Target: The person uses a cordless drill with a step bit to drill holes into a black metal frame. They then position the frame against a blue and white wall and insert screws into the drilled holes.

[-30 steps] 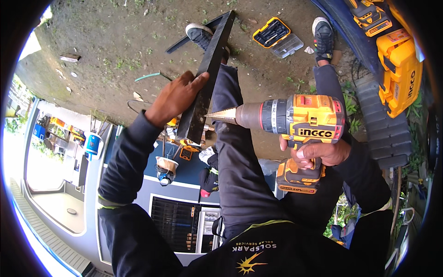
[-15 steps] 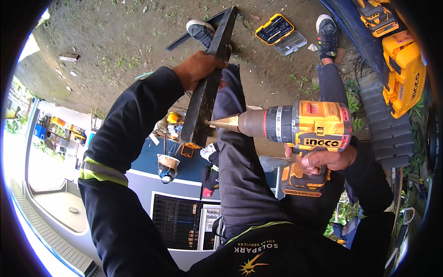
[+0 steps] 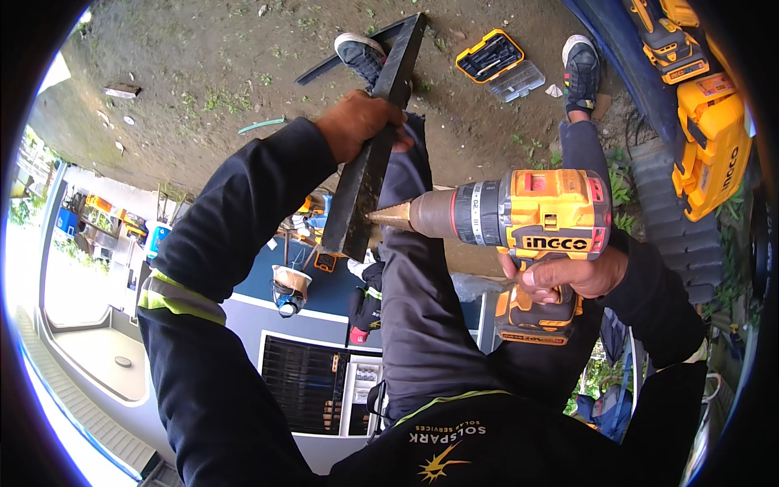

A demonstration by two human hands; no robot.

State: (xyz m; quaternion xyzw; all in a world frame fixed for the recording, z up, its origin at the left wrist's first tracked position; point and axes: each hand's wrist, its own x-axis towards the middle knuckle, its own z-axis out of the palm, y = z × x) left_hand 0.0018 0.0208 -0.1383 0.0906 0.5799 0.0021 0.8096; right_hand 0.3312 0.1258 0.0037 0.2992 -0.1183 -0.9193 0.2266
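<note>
My left hand (image 3: 361, 123) is closed around a long black metal bar (image 3: 353, 207), which slants from my lower middle up over my shoe and meets a thinner black piece at its far end. My right hand (image 3: 568, 274) grips the handle of a yellow and black cordless drill (image 3: 540, 211), with a battery below. The drill lies sideways with a cone-shaped step bit (image 3: 391, 214) pointing left, its tip at the bar's side; whether it is inside a hole I cannot tell.
An open bit case (image 3: 491, 57) lies on the dirt ground (image 3: 203, 65) between my shoes. Yellow tool cases (image 3: 706, 138), another tool (image 3: 669, 45) and corrugated sheeting (image 3: 673, 227) are at right. A bucket (image 3: 290, 280), a building wall and window grille (image 3: 300, 373) appear behind me.
My left hand has slid up the bar away from me and now wraps round it. The drill's bit tip has moved slightly right and down along with the bar.
</note>
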